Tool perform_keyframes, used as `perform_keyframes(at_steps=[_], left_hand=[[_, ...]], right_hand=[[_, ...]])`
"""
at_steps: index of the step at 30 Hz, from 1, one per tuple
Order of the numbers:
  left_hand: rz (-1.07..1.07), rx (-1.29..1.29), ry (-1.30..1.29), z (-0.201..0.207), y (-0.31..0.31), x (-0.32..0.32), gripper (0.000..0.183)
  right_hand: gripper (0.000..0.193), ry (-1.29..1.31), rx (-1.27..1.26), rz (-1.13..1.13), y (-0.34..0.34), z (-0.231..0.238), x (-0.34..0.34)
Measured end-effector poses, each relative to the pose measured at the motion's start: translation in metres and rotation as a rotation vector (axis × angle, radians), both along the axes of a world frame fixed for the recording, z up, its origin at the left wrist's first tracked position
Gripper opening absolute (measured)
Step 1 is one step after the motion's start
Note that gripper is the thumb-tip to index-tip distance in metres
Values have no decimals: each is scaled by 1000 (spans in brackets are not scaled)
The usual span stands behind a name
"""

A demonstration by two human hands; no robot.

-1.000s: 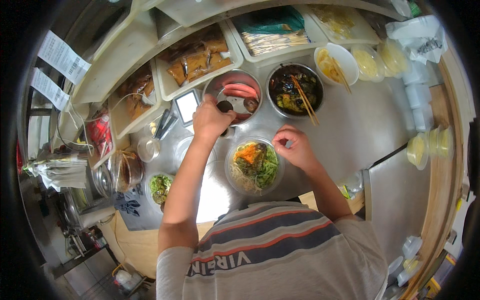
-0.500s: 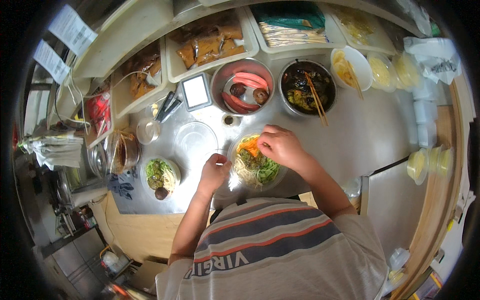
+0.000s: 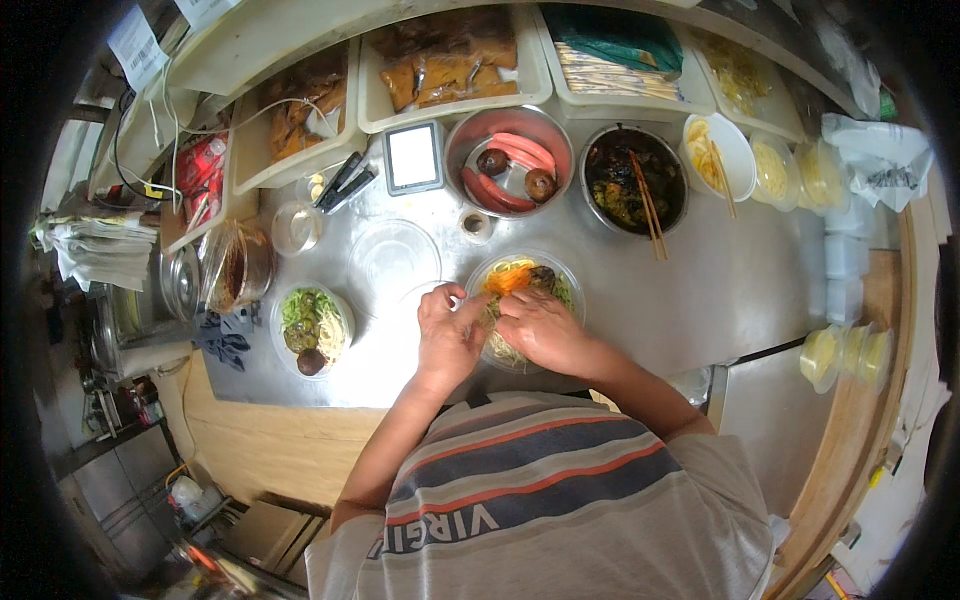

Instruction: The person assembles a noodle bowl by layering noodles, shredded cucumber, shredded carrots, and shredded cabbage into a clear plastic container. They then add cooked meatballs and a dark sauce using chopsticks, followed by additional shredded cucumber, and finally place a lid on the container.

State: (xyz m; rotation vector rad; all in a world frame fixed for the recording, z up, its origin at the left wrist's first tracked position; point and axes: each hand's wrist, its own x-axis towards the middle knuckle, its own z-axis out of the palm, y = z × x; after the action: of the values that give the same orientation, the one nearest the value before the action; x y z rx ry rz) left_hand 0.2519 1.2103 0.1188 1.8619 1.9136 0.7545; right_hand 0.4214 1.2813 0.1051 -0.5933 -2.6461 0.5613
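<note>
A clear round bowl (image 3: 574, 275) of noodles with orange carrot shreds (image 3: 508, 278) and green shreds stands in front of me. My left hand (image 3: 449, 338) is at its left rim, thumb and forefinger apart, nothing visible between them. Over the middle of the bowl my right hand (image 3: 545, 332) is bent down, its fingers together on the food. Whatever those fingertips pinch is hidden. Dark food (image 3: 543, 279) shows beyond the right knuckles. To the left, a second bowl (image 3: 347, 322) contains green shreds, pale strands, dark greens and a brown round piece (image 3: 311, 361).
Behind the bowls stand a steel pot (image 3: 560, 130) of sausages and brown round pieces, a pot (image 3: 684, 205) of dark greens with chopsticks, and a white bowl (image 3: 745, 150). A screen device (image 3: 413, 160), black tongs (image 3: 345, 183) and a clear lid (image 3: 395, 256) lie farther left.
My right hand has come down toward me onto the food. My left hand has moved right and up to the rim. Dark food now shows at the bowl's far right. The view has shifted slightly.
</note>
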Motion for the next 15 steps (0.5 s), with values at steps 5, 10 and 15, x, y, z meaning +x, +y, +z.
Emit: perform_keyframes(at_steps=[5,10,15], left_hand=[[-12,-21,94,4,2,4,35],[-132,101,125,0,11,3,25],[-60,79,7,5,4,7,13]], right_hand=[[9,136,-174,-84,6,8,9],[10,234,-190,-309,38,17,24],[9,324,-256,-568,40,-4,37]])
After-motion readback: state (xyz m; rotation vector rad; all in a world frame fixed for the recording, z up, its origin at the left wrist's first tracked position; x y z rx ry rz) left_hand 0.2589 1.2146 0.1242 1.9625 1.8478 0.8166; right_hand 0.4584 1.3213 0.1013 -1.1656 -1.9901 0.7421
